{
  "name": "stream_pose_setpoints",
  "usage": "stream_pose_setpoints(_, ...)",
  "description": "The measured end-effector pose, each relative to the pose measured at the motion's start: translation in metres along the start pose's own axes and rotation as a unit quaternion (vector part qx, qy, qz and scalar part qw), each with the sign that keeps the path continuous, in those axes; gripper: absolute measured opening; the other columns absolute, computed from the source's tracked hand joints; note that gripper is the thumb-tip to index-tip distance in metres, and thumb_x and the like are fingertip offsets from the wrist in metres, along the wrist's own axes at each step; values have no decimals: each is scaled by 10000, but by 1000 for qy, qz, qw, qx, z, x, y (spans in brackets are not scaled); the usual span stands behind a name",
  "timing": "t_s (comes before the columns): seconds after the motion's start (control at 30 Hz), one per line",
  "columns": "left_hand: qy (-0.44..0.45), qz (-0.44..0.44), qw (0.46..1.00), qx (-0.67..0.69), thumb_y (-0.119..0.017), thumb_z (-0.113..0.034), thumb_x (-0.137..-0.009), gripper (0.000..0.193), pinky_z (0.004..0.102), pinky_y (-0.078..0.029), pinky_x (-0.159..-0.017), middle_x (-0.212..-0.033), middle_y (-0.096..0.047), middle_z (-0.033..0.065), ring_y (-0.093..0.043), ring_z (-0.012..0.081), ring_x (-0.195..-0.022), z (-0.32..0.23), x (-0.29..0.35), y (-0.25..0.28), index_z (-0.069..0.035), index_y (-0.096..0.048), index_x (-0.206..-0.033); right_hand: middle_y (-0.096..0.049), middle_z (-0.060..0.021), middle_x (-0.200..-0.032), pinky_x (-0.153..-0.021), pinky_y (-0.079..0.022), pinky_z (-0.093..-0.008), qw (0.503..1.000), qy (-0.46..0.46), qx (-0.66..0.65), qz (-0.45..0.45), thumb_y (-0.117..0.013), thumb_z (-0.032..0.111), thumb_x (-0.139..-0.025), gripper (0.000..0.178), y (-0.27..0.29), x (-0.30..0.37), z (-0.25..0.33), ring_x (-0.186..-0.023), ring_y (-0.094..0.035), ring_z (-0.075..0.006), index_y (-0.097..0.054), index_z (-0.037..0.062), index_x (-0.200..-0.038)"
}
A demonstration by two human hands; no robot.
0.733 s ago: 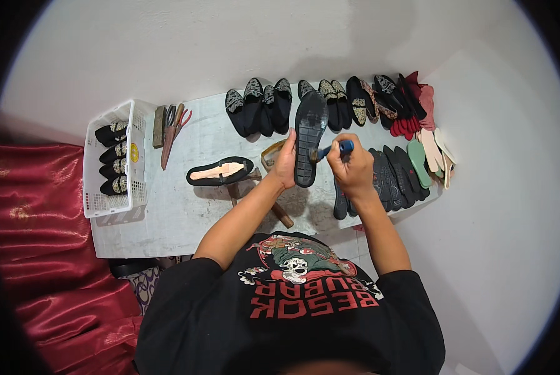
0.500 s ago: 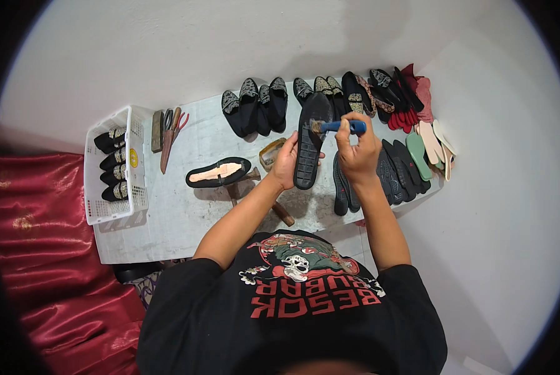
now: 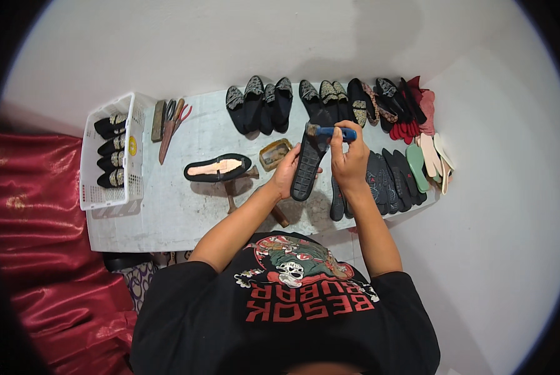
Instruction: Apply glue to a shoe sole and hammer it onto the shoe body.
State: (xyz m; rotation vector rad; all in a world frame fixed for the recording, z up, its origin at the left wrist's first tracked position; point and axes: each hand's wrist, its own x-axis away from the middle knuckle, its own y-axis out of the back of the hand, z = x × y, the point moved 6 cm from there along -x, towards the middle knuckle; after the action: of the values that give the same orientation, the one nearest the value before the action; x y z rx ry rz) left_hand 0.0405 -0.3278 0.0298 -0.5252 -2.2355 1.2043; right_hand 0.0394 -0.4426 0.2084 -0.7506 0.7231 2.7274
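Note:
My left hand (image 3: 287, 171) grips a black shoe sole (image 3: 307, 169) by its side, above the table, with the sole's far end pointing away from me. In my right hand (image 3: 350, 156) is a paintbrush with a blue handle (image 3: 339, 133); its bristles rest on the upper part of the sole. Left of the sole stands a small amber glue container (image 3: 275, 154). Farther left, a black shoe upper with a pale insole (image 3: 217, 168) lies bottom up over a metal shoe anvil (image 3: 232, 190). The wooden handle of a hammer (image 3: 280, 216) shows beside my left forearm.
Finished-looking black shoes (image 3: 255, 103) line the table's (image 3: 180, 225) back edge. More black soles (image 3: 386, 178) and pastel insoles (image 3: 419, 167) lie at right. A white plastic basket (image 3: 136, 125) of shoes stands at left, near pliers (image 3: 185, 114) and a whetstone-like block (image 3: 158, 120).
The sole has come slightly nearer to me and tilts more. The brush has moved to the left and slightly down, its bristles now near the sole's left edge. The whole view has shifted slightly.

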Motion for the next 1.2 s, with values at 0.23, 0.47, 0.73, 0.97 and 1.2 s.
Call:
stream_pose_setpoints(0.23, 27, -14, 999, -23, -344, -545, -1065, 575, 342, -620, -702, -1122, -698, 101, -711, 175, -825, -5, 29, 28, -94, -572, -1339, -668, -92, -803, -620, -516, -280, 983, -158, -91, 15, -588, 162, -1020, 164, -15, 14, -42, -677, -670, -129, -598, -1, -1023)
stream_pose_setpoints(0.47, 134, -39, 967, -215, -388, -471, -1083, 492, 248, -547, -550, -869, -634, 23, -630, 97, -679, 1, 80, 64, -111, -516, -1392, -674, -80, -759, -590, -501, -286, 962, -269, -54, -6, -632, 215, -996, 228, -55, 19, -170, -640, -641, -132, -645, -12, -1017)
stream_pose_setpoints(0.73, 183, 23, 952, -242, -384, -442, -1091, 533, 237, -566, -582, -1089, -702, 82, -658, 103, -704, -14, 127, 108, -120, -411, -1515, -715, -103, -768, -536, -513, -282, 953, -298, 24, 59, -668, 226, -966, 243, -145, 75, -208, -608, -675, -150, -651, -16, -990)
stream_pose_setpoints(0.97, 234, 59, 925, -294, -387, -462, -1087, 550, 225, -548, -583, -986, -679, 35, -622, 68, -699, -6, 130, 119, -142, -406, -1533, -706, -151, -806, -504, -529, -335, 924, -373, 32, 80, -718, 202, -922, 316, -165, 94, -260, -601, -690, -226, -581, -14, -1107)
stream_pose_setpoints(1.2, 193, 97, 926, -310, -359, -424, -1103, 539, 224, -537, -629, -1046, -664, 16, -611, 71, -741, -12, 123, 95, -179, -345, -1583, -675, -149, -845, -724, -554, -396, 909, 20, 413, -57, -740, 261, -885, 480, -107, 87, -222, -754, -687, -264, -557, -55, -1198)
